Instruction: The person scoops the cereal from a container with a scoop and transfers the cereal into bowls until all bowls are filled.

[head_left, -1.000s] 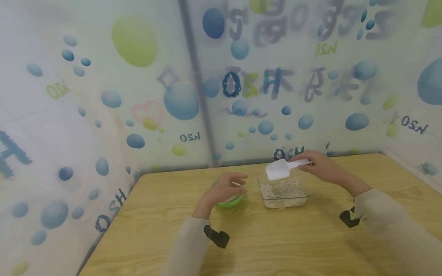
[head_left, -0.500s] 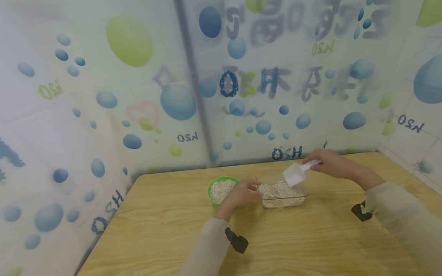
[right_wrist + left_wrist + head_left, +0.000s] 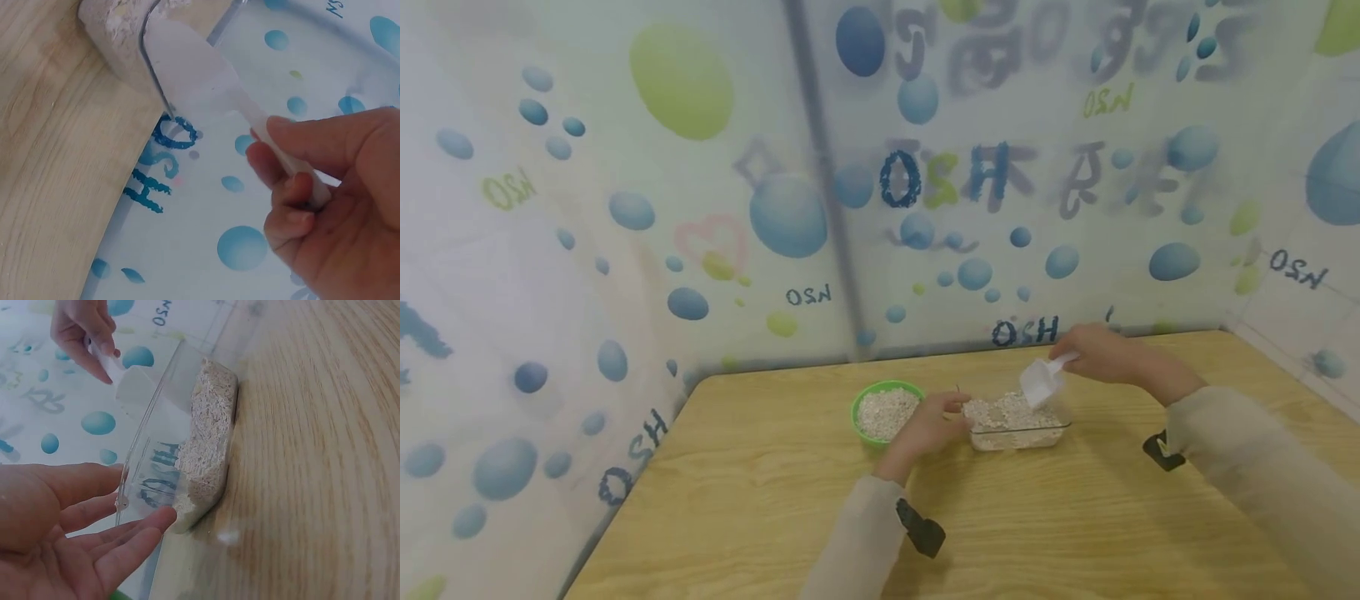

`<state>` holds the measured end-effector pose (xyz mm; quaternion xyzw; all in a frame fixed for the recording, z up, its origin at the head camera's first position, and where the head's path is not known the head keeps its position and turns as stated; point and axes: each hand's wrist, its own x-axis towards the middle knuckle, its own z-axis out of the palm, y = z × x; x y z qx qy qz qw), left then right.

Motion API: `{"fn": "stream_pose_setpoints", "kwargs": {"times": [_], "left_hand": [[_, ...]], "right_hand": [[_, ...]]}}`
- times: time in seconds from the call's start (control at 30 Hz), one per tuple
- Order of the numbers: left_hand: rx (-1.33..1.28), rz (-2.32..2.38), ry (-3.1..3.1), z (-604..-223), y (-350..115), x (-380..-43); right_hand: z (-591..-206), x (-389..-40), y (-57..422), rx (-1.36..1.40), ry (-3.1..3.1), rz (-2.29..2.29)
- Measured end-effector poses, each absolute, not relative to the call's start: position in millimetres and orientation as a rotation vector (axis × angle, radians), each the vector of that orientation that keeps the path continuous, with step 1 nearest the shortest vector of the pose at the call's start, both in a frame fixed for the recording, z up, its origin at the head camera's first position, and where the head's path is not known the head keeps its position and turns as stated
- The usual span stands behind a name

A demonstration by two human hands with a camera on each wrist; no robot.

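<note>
A clear glass container (image 3: 1018, 439) filled with oat flakes (image 3: 209, 425) stands on the table. My right hand (image 3: 1101, 354) grips the handle of a white scoop (image 3: 1041, 383), fingers curled round it in the right wrist view. The scoop tilts downward, its front end at the flakes on the container's right side. My left hand (image 3: 932, 427) is at the container's left end; its fairly straight fingers (image 3: 128, 559) lie against the end wall and rim. Left of that hand sits a green bowl (image 3: 855, 417) of oat flakes, partly covered by the hand.
The wooden table (image 3: 760, 500) ends at a light wall covering (image 3: 925, 275) printed with blue and green dots and letters. Both containers stand near the table's back edge, side by side with a small gap. Dark wrist devices sit on both sleeves.
The left hand has moved right, from over the green bowl to the glass container's end. The right hand has lowered and tilted the scoop into the flakes on the right.
</note>
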<state>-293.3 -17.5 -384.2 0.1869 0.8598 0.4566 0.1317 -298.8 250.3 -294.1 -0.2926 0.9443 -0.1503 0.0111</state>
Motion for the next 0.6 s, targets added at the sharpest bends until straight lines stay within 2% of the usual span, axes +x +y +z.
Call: {"fn": "stream_pose_setpoints", "kwargs": {"times": [0.33, 0.6], "left_hand": [[0.543, 1.322, 2.481, -382.1, -17.7, -293.1], [0.497, 1.337, 2.453, -379.7, -17.2, -292.9]], "right_hand": [[-297.9, -306.2, 237.8, -0.75, 2.879, -0.493], [-308.7, -314.0, 237.4, -0.801, 2.804, -0.639]]}}
